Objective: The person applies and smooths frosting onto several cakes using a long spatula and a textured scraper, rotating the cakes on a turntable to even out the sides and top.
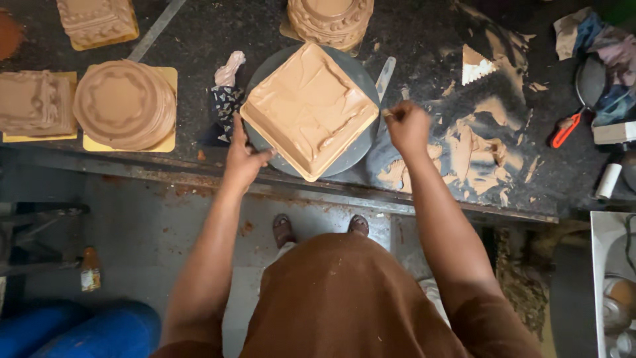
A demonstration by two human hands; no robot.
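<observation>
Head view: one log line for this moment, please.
left hand: touching edge of square clay mould | right hand: closed on small tool, at mould's right corner | mould: on round turntable

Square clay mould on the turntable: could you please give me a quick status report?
Left hand touching the square clay mould's left corner. Right hand closed on a small tool at its right corner. Mould sits on round turntable. Nothing blocking.

Dim, even light; slight blur
</observation>
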